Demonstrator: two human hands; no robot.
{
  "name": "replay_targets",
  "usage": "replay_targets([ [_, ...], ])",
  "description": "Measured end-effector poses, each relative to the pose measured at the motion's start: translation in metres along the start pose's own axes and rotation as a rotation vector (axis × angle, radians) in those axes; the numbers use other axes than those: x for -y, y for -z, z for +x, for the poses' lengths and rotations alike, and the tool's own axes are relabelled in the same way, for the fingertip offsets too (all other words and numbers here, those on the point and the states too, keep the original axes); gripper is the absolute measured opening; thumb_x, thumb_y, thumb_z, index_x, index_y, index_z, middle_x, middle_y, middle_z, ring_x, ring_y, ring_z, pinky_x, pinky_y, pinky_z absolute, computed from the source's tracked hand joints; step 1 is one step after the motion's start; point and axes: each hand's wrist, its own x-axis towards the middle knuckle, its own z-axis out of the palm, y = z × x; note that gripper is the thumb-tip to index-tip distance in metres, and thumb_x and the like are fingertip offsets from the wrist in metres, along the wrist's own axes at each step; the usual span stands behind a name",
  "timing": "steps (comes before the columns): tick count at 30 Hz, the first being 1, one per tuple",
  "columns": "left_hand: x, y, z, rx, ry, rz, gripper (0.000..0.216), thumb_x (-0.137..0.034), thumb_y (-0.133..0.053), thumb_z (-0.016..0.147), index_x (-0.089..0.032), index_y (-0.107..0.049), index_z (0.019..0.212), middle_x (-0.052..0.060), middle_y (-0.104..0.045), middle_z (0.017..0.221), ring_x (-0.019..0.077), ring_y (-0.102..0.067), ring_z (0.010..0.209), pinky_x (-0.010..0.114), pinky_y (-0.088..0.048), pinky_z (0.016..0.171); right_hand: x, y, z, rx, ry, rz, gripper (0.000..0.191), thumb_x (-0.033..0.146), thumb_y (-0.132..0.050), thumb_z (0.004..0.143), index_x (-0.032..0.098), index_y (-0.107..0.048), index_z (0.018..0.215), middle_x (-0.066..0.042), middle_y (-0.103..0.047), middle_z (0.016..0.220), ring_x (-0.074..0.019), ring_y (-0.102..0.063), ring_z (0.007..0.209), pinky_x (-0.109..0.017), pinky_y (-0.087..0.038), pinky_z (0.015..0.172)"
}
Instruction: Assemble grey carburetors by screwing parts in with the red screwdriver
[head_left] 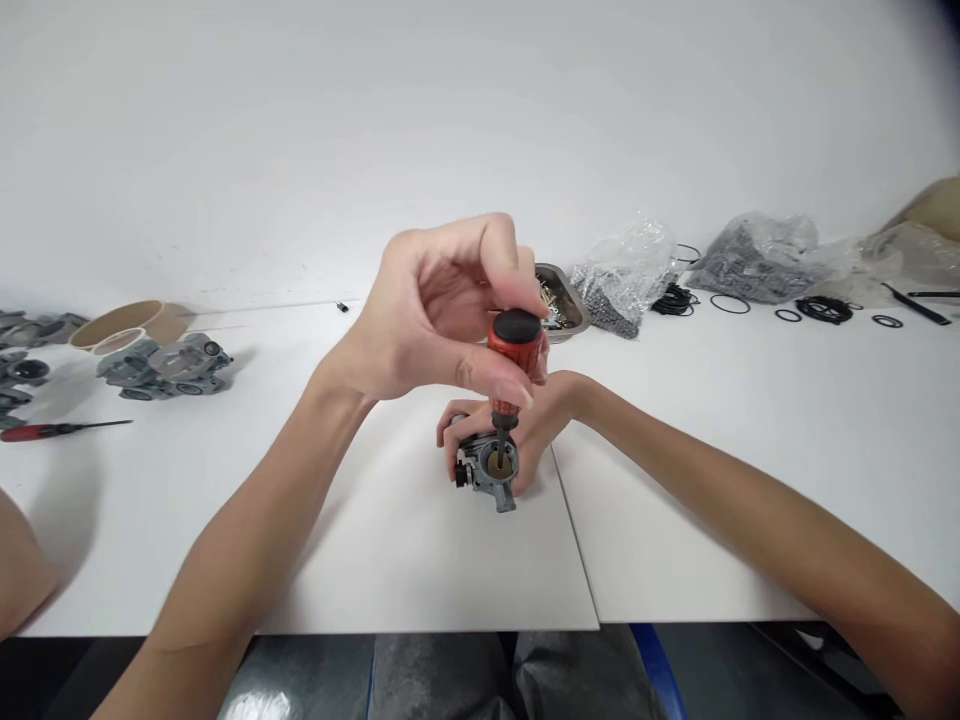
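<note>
My left hand (442, 310) is closed round the red handle of a screwdriver (512, 365) with a black end cap. The screwdriver stands nearly upright, its tip inside the round bore of a small grey metal carburetor (499, 485). A brass-coloured disc shows within that bore, and a black knob sticks out at the left side. Below and behind the screwdriver, my right hand (536, 435) grips the carburetor from behind, its fingers wrapped over the far side. Part of the right hand is hidden by the screwdriver and my left hand.
Left are more carburetors (165, 365), a tape roll (131, 322) and a second red screwdriver (67, 430). A metal tray (577, 312) of small brass parts, plastic bags (772, 260) of grey parts and black rings (823, 309) lie along the back. Another person's arm (22, 570) rests at far left.
</note>
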Motion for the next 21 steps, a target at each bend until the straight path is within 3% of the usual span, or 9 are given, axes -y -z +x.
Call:
replay_targets([
  [6, 0.003, 0.007, 0.0, -0.106, 0.134, 0.13, 0.033, -0.033, -0.079, 0.059, -0.009, -0.061, 0.074, -0.002, -0.066, 0.077, 0.0275, -0.072, 0.08, 0.04, -0.06, 0.066, 0.01, 0.002, -0.002, -0.017, -0.075, -0.034, 0.055, 0.013, -0.079, 0.064, 0.02, -0.061, 0.115, -0.001, -0.054, 0.116, -0.0171, -0.053, 0.104, -0.023, -0.044, 0.09],
  [11, 0.008, 0.012, -0.002, -0.023, 0.098, 0.138, 0.048, -0.042, -0.081, 0.054, -0.011, -0.067, 0.088, 0.0, -0.069, 0.086, 0.0281, -0.072, 0.084, 0.04, -0.059, 0.073, 0.011, 0.003, -0.001, -0.014, -0.091, -0.002, 0.053, 0.013, -0.078, 0.065, 0.019, -0.061, 0.115, -0.002, -0.049, 0.121, -0.015, -0.055, 0.099, -0.022, -0.043, 0.09],
  [18, 0.001, 0.018, 0.0, -0.016, -0.02, 0.218, 0.024, -0.022, -0.073, 0.077, -0.016, -0.071, 0.1, 0.004, -0.07, 0.089, 0.0163, -0.069, 0.081, 0.025, -0.056, 0.066, -0.003, 0.001, -0.002, 0.021, -0.056, 0.042, 0.059, 0.017, -0.078, 0.064, 0.023, -0.057, 0.119, -0.004, -0.036, 0.13, -0.0204, -0.046, 0.121, -0.025, -0.041, 0.099],
  [21, -0.003, 0.033, -0.003, -0.154, -0.081, 0.295, 0.017, -0.017, -0.077, 0.071, -0.016, -0.074, 0.088, 0.005, -0.071, 0.081, 0.0142, -0.066, 0.075, 0.023, -0.053, 0.062, -0.004, 0.001, -0.003, 0.017, -0.031, 0.004, 0.059, 0.019, -0.079, 0.065, 0.023, -0.058, 0.12, -0.004, -0.036, 0.131, -0.0209, -0.039, 0.13, -0.026, -0.037, 0.104],
])
